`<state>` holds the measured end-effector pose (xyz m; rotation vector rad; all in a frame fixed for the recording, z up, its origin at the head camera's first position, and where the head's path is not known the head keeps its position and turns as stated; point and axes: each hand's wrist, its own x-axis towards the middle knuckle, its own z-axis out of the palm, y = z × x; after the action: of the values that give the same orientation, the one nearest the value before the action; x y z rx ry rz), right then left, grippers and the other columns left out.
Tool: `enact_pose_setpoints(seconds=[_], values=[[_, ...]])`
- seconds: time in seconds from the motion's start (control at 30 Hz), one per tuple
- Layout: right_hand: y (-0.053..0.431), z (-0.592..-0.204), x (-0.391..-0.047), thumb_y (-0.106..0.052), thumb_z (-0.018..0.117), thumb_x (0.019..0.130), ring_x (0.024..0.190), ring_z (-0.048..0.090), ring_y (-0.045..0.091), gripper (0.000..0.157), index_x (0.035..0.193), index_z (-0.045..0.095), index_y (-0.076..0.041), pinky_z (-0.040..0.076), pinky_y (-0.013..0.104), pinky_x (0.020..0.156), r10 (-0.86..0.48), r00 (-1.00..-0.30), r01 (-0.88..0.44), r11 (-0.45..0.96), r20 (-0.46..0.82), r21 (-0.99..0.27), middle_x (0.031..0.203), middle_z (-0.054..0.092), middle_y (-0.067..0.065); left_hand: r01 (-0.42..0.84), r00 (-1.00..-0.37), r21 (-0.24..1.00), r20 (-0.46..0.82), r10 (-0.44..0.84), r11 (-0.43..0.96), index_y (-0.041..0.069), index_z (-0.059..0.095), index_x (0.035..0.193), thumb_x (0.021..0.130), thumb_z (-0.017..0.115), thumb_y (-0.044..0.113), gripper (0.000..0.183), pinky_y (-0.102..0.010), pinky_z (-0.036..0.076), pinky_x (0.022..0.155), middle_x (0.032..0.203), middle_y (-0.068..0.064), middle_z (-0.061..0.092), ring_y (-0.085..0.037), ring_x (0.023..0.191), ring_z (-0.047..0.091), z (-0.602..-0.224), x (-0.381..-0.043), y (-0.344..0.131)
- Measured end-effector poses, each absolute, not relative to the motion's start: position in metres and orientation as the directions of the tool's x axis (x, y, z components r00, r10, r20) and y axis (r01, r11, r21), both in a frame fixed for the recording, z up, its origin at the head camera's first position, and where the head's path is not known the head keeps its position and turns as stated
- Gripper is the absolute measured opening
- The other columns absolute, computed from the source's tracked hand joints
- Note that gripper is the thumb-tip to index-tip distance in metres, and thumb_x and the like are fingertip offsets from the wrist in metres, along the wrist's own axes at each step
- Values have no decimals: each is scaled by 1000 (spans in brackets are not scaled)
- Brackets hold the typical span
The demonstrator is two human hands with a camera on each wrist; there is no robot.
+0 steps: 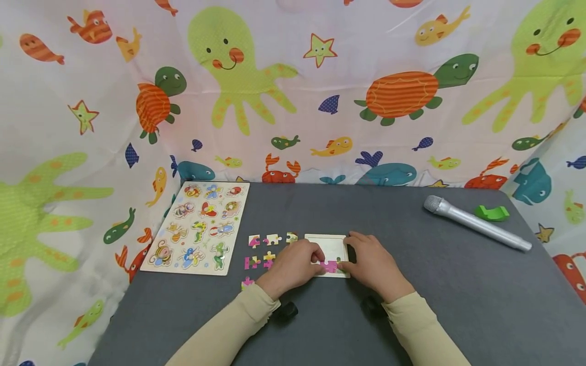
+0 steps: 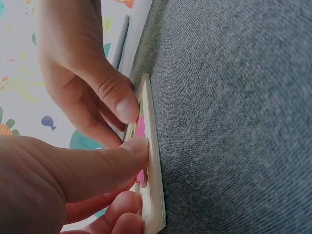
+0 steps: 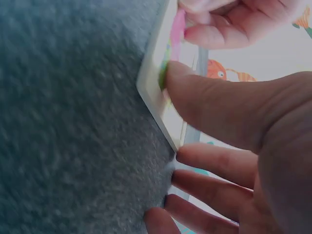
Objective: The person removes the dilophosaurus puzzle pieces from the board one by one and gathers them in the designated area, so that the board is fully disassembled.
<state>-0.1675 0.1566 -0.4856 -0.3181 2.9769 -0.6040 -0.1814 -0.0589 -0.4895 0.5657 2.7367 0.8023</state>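
Note:
A small jigsaw tray (image 1: 326, 246) with a pale raised border lies on the grey table. Joined pink and green puzzle pieces (image 1: 329, 266) sit along its near side. My left hand (image 1: 295, 264) is over the tray's left part, thumb and fingertips pinching a pink puzzle piece (image 2: 141, 176) that they partly hide. From the right, my right hand (image 1: 373, 264) presses its thumb on the green end piece (image 3: 164, 73) by the tray's corner. Its other fingers (image 3: 217, 158) extend fairly straight around the right edge.
Several loose jigsaw pieces (image 1: 269, 256) lie left of the tray, some partly behind my left hand. Farther left is an insect picture board (image 1: 197, 229). A silver microphone (image 1: 476, 222) and a green block (image 1: 492, 213) are at right. A patterned cloth (image 1: 284, 91) hangs behind the table.

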Motion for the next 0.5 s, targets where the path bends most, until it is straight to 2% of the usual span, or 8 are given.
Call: enact_pose_setpoints(seconds=[0.5], values=[[159, -483, -169, -31, 87, 91, 146, 52, 46, 60, 141, 68, -4, 51, 62, 112, -222, -971, -168, 901, -92, -400, 159, 56, 23, 280, -901, 583, -115, 419, 763, 19, 78, 100, 89, 90, 29, 19, -26, 47, 73, 92, 2, 67, -10, 80, 55, -490, -183, -57]])
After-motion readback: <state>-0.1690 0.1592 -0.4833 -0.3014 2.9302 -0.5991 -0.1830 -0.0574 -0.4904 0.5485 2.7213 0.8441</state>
